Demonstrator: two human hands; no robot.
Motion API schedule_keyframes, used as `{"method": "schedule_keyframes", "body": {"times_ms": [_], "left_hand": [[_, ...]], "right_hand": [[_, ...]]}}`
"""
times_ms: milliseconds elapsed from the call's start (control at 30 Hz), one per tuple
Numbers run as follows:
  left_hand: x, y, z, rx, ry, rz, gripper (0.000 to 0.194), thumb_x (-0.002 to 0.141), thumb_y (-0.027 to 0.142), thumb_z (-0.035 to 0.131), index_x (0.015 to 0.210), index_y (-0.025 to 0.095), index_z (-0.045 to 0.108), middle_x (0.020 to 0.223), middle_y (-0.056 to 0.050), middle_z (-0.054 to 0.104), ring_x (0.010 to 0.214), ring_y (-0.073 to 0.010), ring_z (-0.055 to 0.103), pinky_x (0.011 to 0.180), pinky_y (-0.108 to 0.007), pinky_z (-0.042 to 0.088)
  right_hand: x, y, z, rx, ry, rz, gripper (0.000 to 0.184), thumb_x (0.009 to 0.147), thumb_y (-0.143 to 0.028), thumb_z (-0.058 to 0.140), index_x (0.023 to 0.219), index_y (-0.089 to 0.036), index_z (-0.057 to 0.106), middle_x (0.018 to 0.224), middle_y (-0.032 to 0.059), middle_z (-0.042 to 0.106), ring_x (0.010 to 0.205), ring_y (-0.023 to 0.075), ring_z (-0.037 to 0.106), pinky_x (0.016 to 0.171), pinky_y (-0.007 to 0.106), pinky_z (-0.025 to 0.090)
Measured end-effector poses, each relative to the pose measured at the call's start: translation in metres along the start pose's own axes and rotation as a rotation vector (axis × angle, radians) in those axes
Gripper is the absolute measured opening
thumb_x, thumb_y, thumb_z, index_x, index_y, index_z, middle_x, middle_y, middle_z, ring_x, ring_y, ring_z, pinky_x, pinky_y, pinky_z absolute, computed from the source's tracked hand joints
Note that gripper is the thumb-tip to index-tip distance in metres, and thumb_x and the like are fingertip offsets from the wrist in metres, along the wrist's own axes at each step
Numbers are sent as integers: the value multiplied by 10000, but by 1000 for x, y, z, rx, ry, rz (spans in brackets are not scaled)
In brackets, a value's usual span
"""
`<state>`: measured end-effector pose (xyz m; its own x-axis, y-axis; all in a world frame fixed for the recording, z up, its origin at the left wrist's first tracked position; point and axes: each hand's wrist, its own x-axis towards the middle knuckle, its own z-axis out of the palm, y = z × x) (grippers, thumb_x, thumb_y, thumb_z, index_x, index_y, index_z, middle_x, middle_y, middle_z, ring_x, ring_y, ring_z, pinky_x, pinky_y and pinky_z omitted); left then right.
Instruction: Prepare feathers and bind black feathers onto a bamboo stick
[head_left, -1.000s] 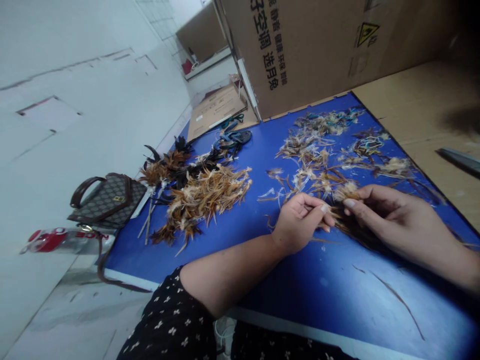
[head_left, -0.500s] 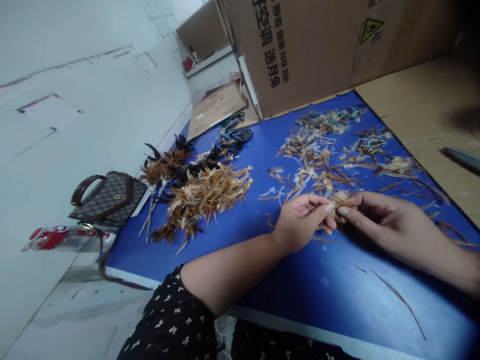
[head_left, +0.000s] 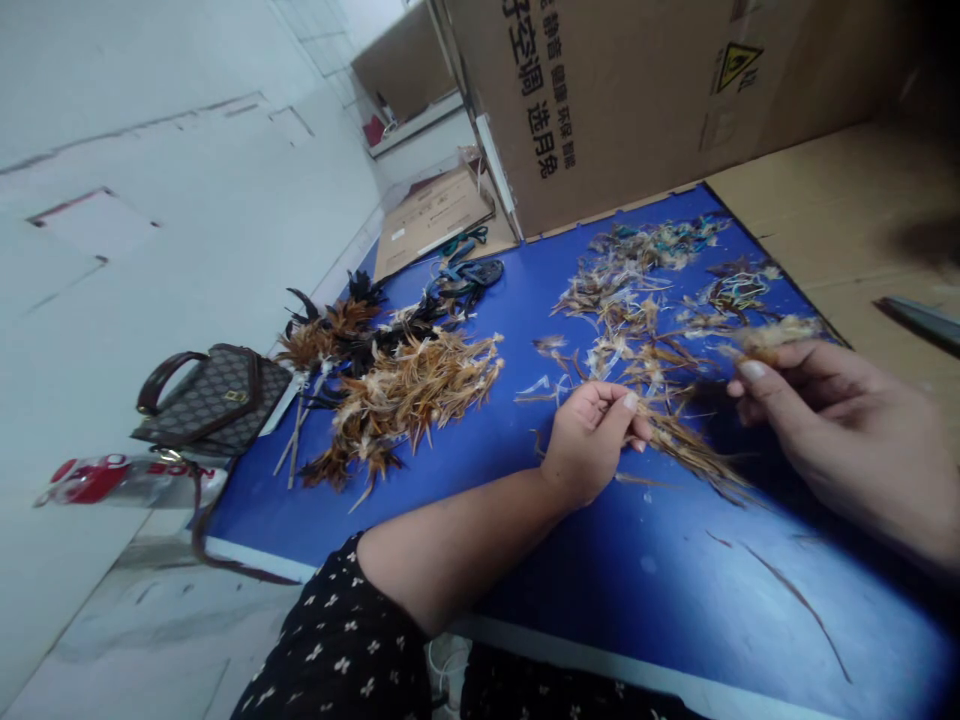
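Observation:
My left hand [head_left: 596, 440] is closed, pinching a bunch of brown feathers [head_left: 697, 455] between thumb and fingers. The feathers fan out to the right, low over the blue table [head_left: 555, 580]. Off to the right, my right hand [head_left: 832, 420] is closed too, its thumb and forefinger together on a pale tuft of feather fluff [head_left: 780, 335]. That hand is a little blurred, and the tuft overlaps the scraps behind it. Loose feather scraps [head_left: 637, 320] in brown, white and teal lie spread beyond both hands. A single thin feather [head_left: 799, 595] rests near the front of the table.
A pile of golden-brown feathers [head_left: 420, 385] lies on the left, with black feathers [head_left: 360, 345] behind it. A handbag [head_left: 217, 400] and a plastic bottle [head_left: 135, 480] are at the left edge. A cardboard box [head_left: 637, 100] stands at the back; a dark blade-like tool [head_left: 919, 322] is at right.
My right hand has moved away to the right from my left hand, carrying a pale tuft. The bunch in my left hand now shows fanned out. My left hand has shifted slightly left.

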<state>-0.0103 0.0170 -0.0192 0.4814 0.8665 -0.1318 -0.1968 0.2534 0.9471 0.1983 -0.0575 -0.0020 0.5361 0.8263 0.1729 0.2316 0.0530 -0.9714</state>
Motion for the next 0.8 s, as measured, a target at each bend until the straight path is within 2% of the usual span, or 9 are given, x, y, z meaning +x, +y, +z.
{"method": "schedule_keyframes", "body": {"times_ms": [100,167,233,300,400,567,700,800], "left_hand": [[0,-1,0,6,1,5,501,921,572,902,1044,189,603,756,14,715,652,-117,657,708,-290,529],[0,-1,1,25,-18,5,491,920,558,909,1035,183,614,776,-1,735,664,-121,672,723,-297,546],[0,0,1,36,-38,-2,481,918,545,916,1020,179,620,786,-12,751,660,-124,684,728,-305,562],[-1,1,1,33,-57,-17,469,911,529,922,1005,179,625,778,-15,756,644,-126,689,724,-312,575],[-1,2,1,18,-92,-37,462,890,507,939,1040,171,660,756,-9,752,629,-132,693,712,-317,586],[1,1,0,0,-128,-27,599,857,534,963,1264,154,742,770,-7,763,646,-144,713,728,-335,606],[1,0,-1,-15,-135,-39,622,839,575,976,1243,150,768,776,-13,774,645,-148,726,742,-345,619],[0,1,0,-26,-150,-55,596,840,559,978,1215,148,763,772,-13,771,643,-149,730,746,-346,623]], "right_hand": [[0,-1,-1,22,69,-22,587,838,-804,906,1036,-274,746,869,22,789,665,154,651,651,298,533],[-2,-2,0,6,-2,-33,572,847,-798,900,1018,-269,766,849,24,786,681,160,656,680,307,539],[-4,-3,0,-23,-133,-33,570,859,-806,882,990,-257,799,823,35,789,703,174,671,693,312,540],[-6,-4,1,-46,-257,-12,592,863,-829,857,952,-245,821,807,48,793,711,187,669,671,311,527],[-8,-5,1,-69,-378,33,649,835,-877,843,909,-233,824,790,53,792,708,195,650,641,305,508],[-10,-7,3,-5,-510,55,599,888,-828,838,926,-230,821,837,62,806,753,206,697,711,305,548],[-11,-4,4,14,-559,61,579,919,-811,821,982,-236,835,988,87,851,846,235,755,798,329,579],[-11,-1,4,-30,-552,52,611,912,-843,804,1002,-239,842,989,81,850,830,235,744,794,338,574]]}}
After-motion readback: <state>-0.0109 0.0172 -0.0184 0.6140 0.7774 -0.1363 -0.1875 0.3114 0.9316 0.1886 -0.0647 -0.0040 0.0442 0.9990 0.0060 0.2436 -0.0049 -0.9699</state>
